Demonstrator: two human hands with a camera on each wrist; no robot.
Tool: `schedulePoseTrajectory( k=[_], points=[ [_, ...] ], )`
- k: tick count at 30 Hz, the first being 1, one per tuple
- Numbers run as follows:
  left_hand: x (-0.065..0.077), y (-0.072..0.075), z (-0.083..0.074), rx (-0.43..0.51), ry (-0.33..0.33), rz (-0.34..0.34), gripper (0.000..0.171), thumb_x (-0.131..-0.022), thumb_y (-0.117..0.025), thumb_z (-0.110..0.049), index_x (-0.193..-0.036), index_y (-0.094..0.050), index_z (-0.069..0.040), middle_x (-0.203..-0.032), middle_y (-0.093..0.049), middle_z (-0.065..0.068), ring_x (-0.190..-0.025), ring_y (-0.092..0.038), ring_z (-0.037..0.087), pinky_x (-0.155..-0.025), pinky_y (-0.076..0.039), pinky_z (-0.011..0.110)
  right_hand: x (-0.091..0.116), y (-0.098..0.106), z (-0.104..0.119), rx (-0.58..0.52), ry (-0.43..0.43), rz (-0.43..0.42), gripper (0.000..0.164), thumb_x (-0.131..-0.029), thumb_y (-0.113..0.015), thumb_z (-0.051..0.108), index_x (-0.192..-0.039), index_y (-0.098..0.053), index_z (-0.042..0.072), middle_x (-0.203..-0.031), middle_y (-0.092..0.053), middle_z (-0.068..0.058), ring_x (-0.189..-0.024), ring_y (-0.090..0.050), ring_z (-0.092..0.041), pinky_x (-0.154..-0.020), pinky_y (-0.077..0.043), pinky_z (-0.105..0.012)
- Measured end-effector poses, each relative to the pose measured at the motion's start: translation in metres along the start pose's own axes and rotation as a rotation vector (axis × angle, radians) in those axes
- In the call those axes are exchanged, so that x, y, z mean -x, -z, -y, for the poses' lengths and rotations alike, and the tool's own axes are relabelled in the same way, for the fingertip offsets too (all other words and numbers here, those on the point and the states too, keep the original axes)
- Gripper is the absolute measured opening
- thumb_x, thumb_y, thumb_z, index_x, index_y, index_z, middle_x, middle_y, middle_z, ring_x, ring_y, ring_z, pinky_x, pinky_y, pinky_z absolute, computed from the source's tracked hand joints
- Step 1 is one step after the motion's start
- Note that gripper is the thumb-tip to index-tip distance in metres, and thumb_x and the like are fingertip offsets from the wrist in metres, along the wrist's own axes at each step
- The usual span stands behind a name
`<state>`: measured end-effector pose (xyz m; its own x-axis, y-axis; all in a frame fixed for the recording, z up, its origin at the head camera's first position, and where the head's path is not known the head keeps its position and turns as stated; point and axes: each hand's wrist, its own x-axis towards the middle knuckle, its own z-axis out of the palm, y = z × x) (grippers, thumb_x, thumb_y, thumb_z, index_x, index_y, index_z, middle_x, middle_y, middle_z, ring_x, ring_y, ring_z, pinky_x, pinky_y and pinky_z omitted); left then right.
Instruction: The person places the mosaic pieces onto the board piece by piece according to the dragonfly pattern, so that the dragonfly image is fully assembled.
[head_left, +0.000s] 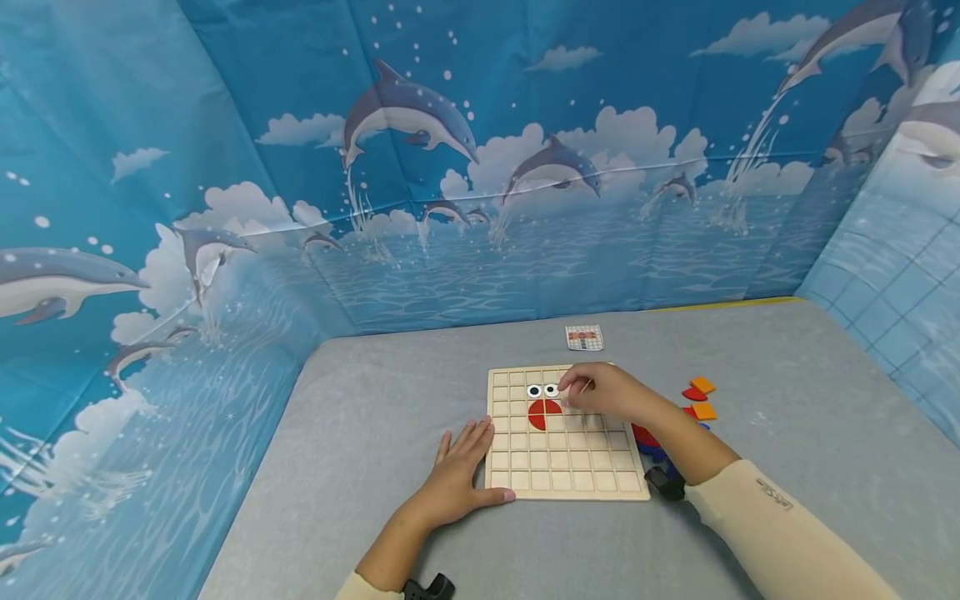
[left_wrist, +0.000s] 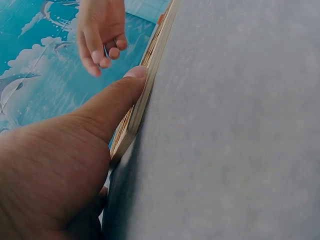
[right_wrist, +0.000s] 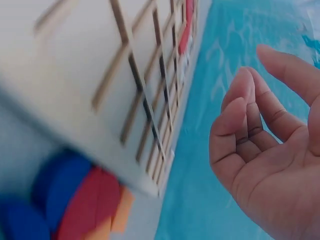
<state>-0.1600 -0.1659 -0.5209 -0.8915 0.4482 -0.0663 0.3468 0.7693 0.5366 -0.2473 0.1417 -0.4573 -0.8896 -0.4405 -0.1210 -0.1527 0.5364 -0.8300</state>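
Note:
A light wooden grid board (head_left: 525, 482) lies on the grey table. My left hand (head_left: 454, 483) rests against its left side with fingers stretched along the edge, the thumb at the near left corner. Over the upper right part of the board is my right hand (head_left: 603, 390), its fingers loosely bent. The right wrist view shows nothing between those fingers (right_wrist: 231, 117). Just left of that hand, two white eye tiles (head_left: 534, 391) with black dots sit side by side in the grid. Below them are red quarter-round tiles (head_left: 536, 422).
Behind the board lies a small printed pattern card (head_left: 584, 337). Loose pieces are heaped to its right: orange squares (head_left: 704, 412), red rounded tiles (head_left: 695, 394) and blue rounded ones (right_wrist: 65, 175), partly hidden by the right forearm. A dolphin-print curtain (head_left: 450, 275) stands along the table's far edge.

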Motion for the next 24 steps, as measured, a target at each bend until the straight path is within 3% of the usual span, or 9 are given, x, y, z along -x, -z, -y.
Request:
schedulePoseTrajectory(
  k=[6,12,18,24],
  points=[
    [0.000,0.000,0.000,0.002,-0.001,0.000,0.107,-0.082,-0.073,-0.065,-0.162,-0.023,-0.014,-0.171,-0.015,-0.004,-0.160,-0.009,0.025,-0.126,0.001,0.061,0.019,0.023,-0.004,0.002,-0.026,-0.025,0.028,-0.097,-0.067,0.018,-0.121,-0.067,0.004,-0.100,-0.065,-0.007,-0.089,-0.060,-0.021,-0.080,-0.054,-0.036],
    [0.000,0.001,0.000,-0.006,0.004,0.002,0.107,-0.083,-0.072,-0.065,-0.162,-0.023,-0.014,-0.171,-0.015,-0.004,-0.160,-0.010,0.025,-0.126,0.001,0.061,0.033,0.038,-0.012,0.007,-0.058,-0.010,0.031,-0.097,-0.067,0.018,-0.124,-0.066,0.003,-0.104,-0.065,-0.009,-0.091,-0.060,-0.021,-0.081,-0.056,-0.039],
    [0.001,0.001,0.000,0.000,0.002,0.007,0.107,-0.083,-0.072,-0.065,-0.163,-0.022,-0.014,-0.172,-0.014,-0.004,-0.160,-0.009,0.025,-0.126,0.002,0.061,0.048,0.047,-0.027,0.037,-0.060,0.050,0.029,-0.096,-0.066,0.013,-0.123,-0.066,0.001,-0.112,-0.068,-0.014,-0.095,-0.062,-0.020,-0.081,-0.056,-0.034],
    [0.001,0.001,0.000,0.002,0.003,0.009,0.107,-0.083,-0.072,-0.065,-0.163,-0.022,-0.014,-0.172,-0.014,-0.004,-0.160,-0.009,0.025,-0.126,0.002,0.061,0.057,0.048,-0.041,0.061,-0.133,0.082,0.027,-0.094,-0.069,0.012,-0.118,-0.068,0.001,-0.113,-0.070,-0.012,-0.094,-0.063,-0.019,-0.080,-0.057,-0.034]
  ],
)
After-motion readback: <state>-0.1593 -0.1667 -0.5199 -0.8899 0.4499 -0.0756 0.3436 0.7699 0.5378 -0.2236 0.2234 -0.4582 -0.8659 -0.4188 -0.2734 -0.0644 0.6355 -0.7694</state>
